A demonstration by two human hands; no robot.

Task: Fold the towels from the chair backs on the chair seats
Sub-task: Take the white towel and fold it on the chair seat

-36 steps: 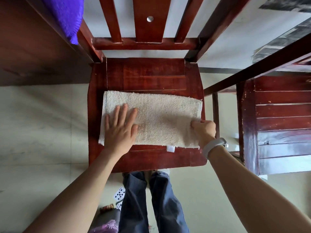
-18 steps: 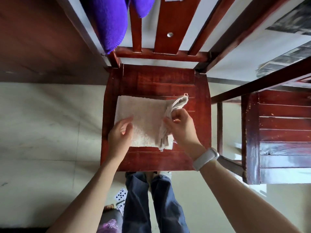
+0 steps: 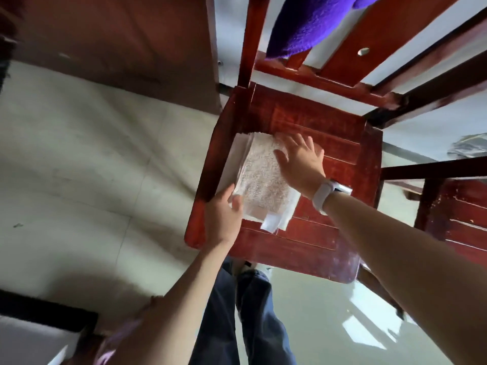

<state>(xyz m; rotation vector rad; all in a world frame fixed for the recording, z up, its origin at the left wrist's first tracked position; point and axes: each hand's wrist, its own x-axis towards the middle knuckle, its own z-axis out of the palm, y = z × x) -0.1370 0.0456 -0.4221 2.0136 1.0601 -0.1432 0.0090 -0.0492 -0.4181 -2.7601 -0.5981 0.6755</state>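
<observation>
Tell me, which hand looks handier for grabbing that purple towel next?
Probably the right hand. It lies flat and open on the folded towel, nearer the purple towel hanging on the chair back. The left hand holds the folded towel's near corner.

Soft daylight, motion blur and wide-angle bending throughout.

The scene is lit evenly and fairly brightly, with bright window patches reflected on the glossy floor [image 3: 369, 335] at lower right. Soft shadows are cast on the pale tiles at left and lower left. The whole frame is smeared by motion blur; the cream towel [image 3: 261, 177] is washed out at its edges, and both hands appear soft. Straight chair rails are bowed toward the edges by lens distortion. The top left corner is left dim.
</observation>
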